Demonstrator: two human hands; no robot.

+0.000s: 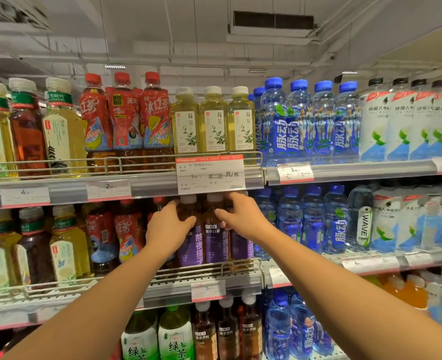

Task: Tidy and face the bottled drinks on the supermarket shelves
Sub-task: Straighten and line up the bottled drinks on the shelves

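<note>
Now both hands point(204, 222) grip glossy purple-labelled plastic bottles point(216, 240).

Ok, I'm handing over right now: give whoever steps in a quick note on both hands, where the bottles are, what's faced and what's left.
Left hand: grips the leftmost purple-label tea bottle on the middle shelf.
Right hand: grips the rightmost purple-label bottle; the middle one stands between the hands, label forward.
All three stand behind the wire rail, under the sale tag.
Done: the pale tea bottles on the top shelf stand in a row, labels forward.
Left: square up these purple bottles; on the top shelf one red iced-tea bottle shows its side, not its front.
</note>
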